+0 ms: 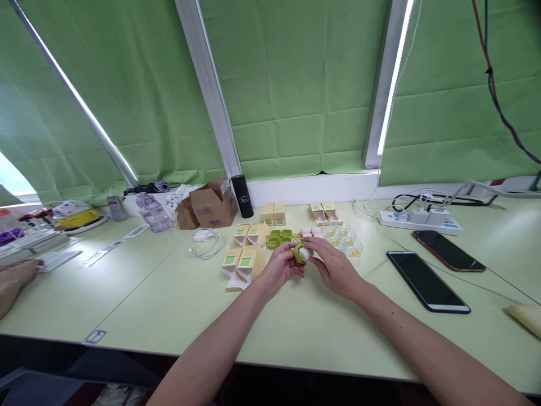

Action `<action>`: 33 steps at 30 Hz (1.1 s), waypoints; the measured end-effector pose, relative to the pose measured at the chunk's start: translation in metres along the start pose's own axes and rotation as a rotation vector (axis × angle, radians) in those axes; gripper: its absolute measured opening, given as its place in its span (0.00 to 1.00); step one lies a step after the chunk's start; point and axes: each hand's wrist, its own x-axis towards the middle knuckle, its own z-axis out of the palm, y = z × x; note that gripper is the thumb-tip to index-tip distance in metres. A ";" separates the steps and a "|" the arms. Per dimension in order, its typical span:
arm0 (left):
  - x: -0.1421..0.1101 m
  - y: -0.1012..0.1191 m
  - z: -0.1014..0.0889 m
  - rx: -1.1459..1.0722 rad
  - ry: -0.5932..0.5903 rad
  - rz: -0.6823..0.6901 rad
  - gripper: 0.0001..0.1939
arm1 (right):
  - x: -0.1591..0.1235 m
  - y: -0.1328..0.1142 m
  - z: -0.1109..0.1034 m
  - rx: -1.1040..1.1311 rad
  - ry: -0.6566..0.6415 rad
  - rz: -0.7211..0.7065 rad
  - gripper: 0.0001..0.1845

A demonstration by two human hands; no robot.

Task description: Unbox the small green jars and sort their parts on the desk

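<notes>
My left hand (281, 265) has its fingers closed around a small olive-green case (298, 255). A white rounded piece (306, 255) sits against the green case, and the fingers of my right hand (336, 265) are closed on it. Whether the two pieces are joined cannot be seen. Just beyond my hands lie several green square cases (274, 241) and a group of pale pinkish-white pieces (310, 231). Clear round containers (354, 247) with yellow centres are beyond my right hand. Cream folded cartons (246, 260) with green squares lie left of my left hand.
More cartons (274, 213) stand farther back, near a black tumbler (242, 196) and a cardboard box (213, 204). A white cable (207, 243) lies coiled at left. Two phones (426, 281) and a power strip (420, 221) are at right. Another person's hand (17, 279) rests at far left.
</notes>
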 end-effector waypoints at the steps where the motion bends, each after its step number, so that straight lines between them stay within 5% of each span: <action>1: 0.000 0.000 0.000 0.005 -0.011 -0.008 0.15 | -0.001 0.000 0.001 0.024 -0.010 0.032 0.23; 12: -0.001 0.000 0.000 0.099 -0.098 -0.041 0.12 | -0.001 -0.003 0.003 0.270 -0.060 0.330 0.13; 21: -0.003 -0.002 0.003 0.141 -0.089 -0.056 0.15 | -0.001 -0.003 0.008 0.440 0.004 0.378 0.12; 33: 0.004 -0.003 -0.001 0.289 0.104 0.250 0.18 | 0.001 -0.002 0.006 0.320 0.107 0.355 0.18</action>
